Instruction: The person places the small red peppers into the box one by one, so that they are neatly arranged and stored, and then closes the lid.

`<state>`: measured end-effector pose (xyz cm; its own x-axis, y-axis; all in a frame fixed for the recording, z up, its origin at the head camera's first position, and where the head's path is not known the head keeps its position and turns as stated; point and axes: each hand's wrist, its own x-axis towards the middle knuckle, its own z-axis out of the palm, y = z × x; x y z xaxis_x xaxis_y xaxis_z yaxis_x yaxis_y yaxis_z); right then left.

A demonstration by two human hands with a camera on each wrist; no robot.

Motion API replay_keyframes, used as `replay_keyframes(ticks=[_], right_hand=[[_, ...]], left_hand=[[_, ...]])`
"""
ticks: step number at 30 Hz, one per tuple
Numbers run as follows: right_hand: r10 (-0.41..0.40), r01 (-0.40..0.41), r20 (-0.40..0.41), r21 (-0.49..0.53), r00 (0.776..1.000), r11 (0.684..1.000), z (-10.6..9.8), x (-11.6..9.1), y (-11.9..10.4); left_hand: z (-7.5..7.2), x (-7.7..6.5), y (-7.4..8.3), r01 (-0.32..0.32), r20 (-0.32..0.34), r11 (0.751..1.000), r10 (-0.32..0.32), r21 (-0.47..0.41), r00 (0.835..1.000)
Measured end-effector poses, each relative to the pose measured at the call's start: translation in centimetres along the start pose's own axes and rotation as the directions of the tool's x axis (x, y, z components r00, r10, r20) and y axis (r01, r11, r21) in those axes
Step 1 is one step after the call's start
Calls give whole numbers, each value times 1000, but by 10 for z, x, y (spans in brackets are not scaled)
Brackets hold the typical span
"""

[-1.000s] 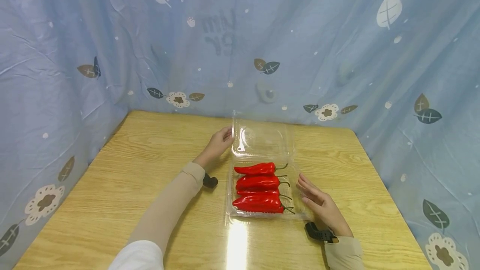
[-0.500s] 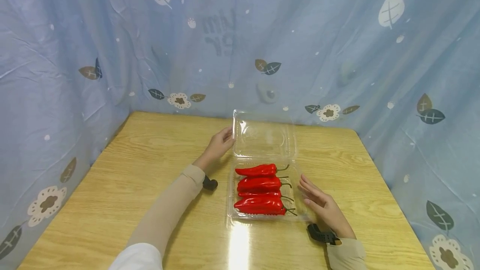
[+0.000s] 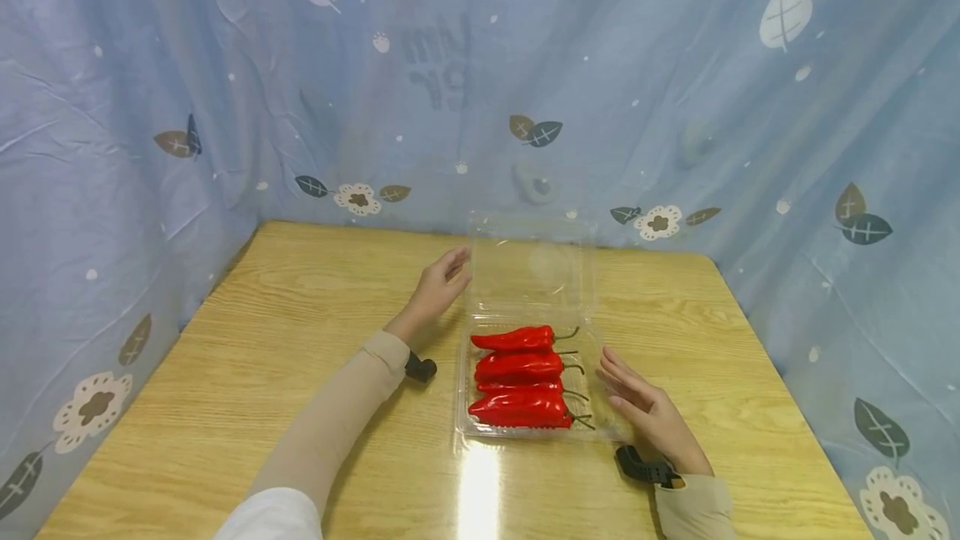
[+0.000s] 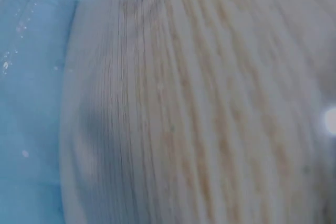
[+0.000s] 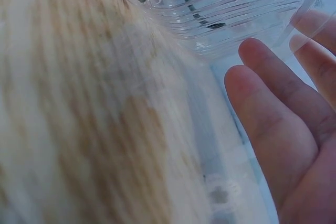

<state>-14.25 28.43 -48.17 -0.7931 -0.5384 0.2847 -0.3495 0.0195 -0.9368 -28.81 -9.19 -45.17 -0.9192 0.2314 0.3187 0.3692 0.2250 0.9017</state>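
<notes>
A clear plastic clamshell box [image 3: 462, 390] lies on the table with its lid [image 3: 528, 273] tilted up at the far side. Several red peppers [image 3: 525, 367] rest in a stack of rows in its base, their green stems pointing right. At the lid's left edge is my left hand [image 3: 438, 286], fingers loosely bent; whether they touch the lid cannot be told. My right hand [image 3: 651, 415] stands beside the base's right edge, fingers nearly straight. In the right wrist view, the fingertips [image 5: 254, 51] reach close to the ribbed wall of the box. The left wrist view shows no hand.
The wooden table [image 3: 322, 290] carries the box near its middle. A blue patterned curtain [image 3: 480, 90] surrounds its back and sides. Dark wrist mounts [image 3: 643, 467] sit under both sleeves.
The lid has risen slightly, its top edge now higher against the curtain. The left fingers have moved up a little with it. The right hand and the peppers look nearly unchanged.
</notes>
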Motion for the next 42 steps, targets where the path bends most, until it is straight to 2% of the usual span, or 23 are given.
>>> replay_keyframes(ticks=[5,13,18,26,30,34,37,42], right_hand=[[3,-3,-5,-19,1000,1000,0,-2,-1],[-17,17,-4,-29,1000,999,1,1,-2],[-19,19,-9,-39,1000,999,0,2,-2],[45,-46,-22,-38,999,998,1,0,-3],[59,-60,-29,-48,998,997,0,0,-5],[25,-26,-20,-52,999,998,1,1,-3],[4,-4,-12,-49,1000,999,1,0,-2],[24,-25,-20,-35,1000,999,2,0,-3]], left_hand=[[2,-4,4,-38,-19,999,39,27,999],[3,-5,8,-144,-68,988,148,58,987],[4,-6,18,-137,-78,990,140,45,987],[2,-18,56,-163,-75,985,168,61,983],[2,-20,59,-180,-85,982,184,54,979],[1,-21,58,-196,-102,980,199,39,975],[1,-21,58,-200,-113,980,200,13,973],[1,-23,58,-200,-115,979,193,-49,974]])
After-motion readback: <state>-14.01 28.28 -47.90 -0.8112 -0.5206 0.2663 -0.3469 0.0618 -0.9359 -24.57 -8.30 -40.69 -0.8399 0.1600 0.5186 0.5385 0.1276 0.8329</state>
